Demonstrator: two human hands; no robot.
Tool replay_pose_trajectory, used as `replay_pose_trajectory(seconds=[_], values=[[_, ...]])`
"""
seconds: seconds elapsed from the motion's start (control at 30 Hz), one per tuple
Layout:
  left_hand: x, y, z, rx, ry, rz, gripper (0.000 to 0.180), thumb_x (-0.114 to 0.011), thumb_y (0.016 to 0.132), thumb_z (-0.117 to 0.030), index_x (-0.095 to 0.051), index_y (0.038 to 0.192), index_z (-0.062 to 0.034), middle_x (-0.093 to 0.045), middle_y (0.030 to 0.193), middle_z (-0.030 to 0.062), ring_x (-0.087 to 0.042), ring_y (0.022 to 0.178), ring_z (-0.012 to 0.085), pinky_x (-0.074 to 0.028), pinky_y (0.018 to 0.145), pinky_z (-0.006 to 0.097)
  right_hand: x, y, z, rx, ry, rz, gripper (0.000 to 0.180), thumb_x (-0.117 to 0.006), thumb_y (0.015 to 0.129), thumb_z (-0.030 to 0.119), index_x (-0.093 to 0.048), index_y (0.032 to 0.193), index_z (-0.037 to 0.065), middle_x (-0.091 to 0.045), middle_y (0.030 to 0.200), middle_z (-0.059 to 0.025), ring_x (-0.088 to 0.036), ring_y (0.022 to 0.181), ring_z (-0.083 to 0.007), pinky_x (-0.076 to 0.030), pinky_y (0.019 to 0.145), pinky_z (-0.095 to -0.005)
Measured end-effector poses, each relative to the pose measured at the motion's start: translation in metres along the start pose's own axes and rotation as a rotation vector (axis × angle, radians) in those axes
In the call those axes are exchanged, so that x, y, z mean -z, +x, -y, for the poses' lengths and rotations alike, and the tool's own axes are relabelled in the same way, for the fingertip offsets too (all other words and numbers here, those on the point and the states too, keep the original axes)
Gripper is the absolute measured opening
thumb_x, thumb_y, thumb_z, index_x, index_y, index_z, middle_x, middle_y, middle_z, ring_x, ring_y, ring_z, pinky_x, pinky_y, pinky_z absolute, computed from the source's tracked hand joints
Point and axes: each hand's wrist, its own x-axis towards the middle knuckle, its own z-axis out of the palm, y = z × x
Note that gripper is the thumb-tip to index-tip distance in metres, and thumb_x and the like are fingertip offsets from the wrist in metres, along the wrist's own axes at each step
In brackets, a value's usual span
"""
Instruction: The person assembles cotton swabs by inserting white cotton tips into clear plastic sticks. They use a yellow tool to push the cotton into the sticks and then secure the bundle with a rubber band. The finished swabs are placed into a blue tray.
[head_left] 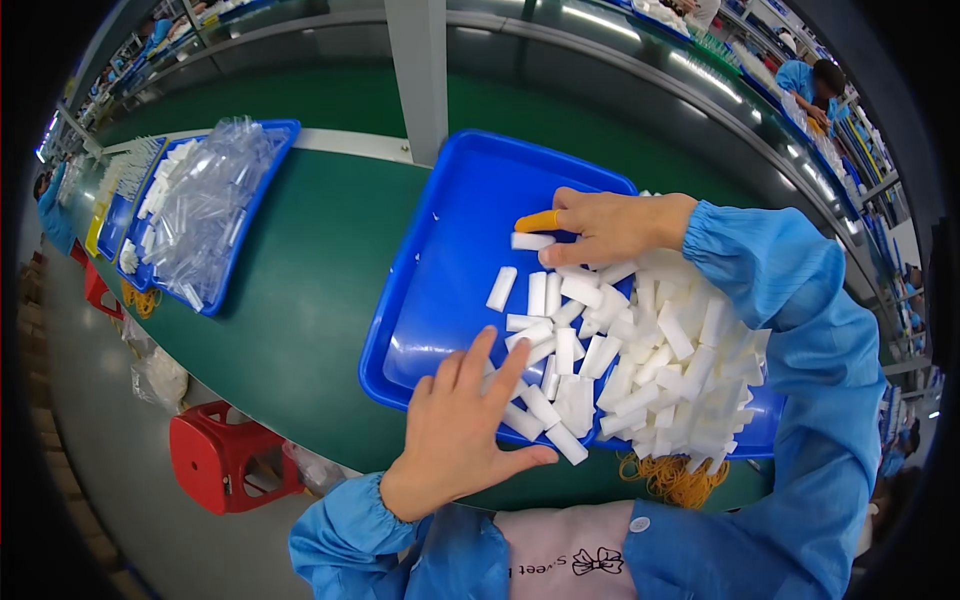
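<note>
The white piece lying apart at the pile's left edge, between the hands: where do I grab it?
Pinch the white piece midway along its two long sides, probably from above and slightly left. It's a narrow block lying down, with bare blue tray on its left and a small gap before the next piece on its right, so fingertips should fit both sides.

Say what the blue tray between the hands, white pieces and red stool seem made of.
Blue tray: probably moulded plastic, smooth and glossy; light reflects off it.
White pieces: perhaps foam or soft plastic; matte, evenly coloured surfaces leave it open.
Red stool: likely moulded plastic; one uniform colour, rounded edges.
</note>
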Motion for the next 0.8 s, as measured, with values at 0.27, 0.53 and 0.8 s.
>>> replay_pose_trajectory(seconds=[0.27, 0.53, 0.8], values=[[-0.024, 0.014, -0.003, -0.100, -0.086, -0.071, 0.096, -0.075, 0.056, -0.061, -0.048, 0.131, -0.0072, -0.035, 0.137, 0.0293, -0.053, 0.101, 0.0371, -0.048, 0.077, 0.041, -0.029, -0.008, 0.007, 0.230, 0.256, 0.272, 0.066, -0.040, 0.091, 0.057, -0.044, 0.136, 0.009, -0.046, 0.122, -0.0189, -0.045, 0.116, -0.0337, -0.035, 0.097, -0.0395], [-0.041, 0.006, -0.015, -0.209, -0.183, -0.100, 0.081, -0.078, 0.061, -0.047, -0.050, 0.131, -0.0156, -0.040, 0.129, 0.0270, -0.057, 0.087, 0.0334, -0.049, 0.069, 0.037, -0.042, -0.008, 0.017, 0.282, 0.575, 0.545, 0.066, -0.046, 0.090, 0.057, -0.047, 0.133, 0.006, -0.048, 0.132, -0.0163, -0.044, 0.123, -0.0284, -0.035, 0.101, -0.0357], [-0.054, 0.000, -0.026, -0.516, -0.468, 0.160, 0.052, -0.074, 0.072, -0.026, -0.058, 0.120, -0.0194, -0.050, 0.112, 0.0179, -0.058, 0.088, 0.0324, -0.049, 0.070, 0.037, -0.047, -0.031, 0.021, 0.423, 0.457, 0.675, 0.065, -0.053, 0.086, 0.055, -0.054, 0.124, 0.003, -0.053, 0.124, -0.0176, -0.049, 0.117, -0.0303, -0.038, 0.098, -0.0381]])
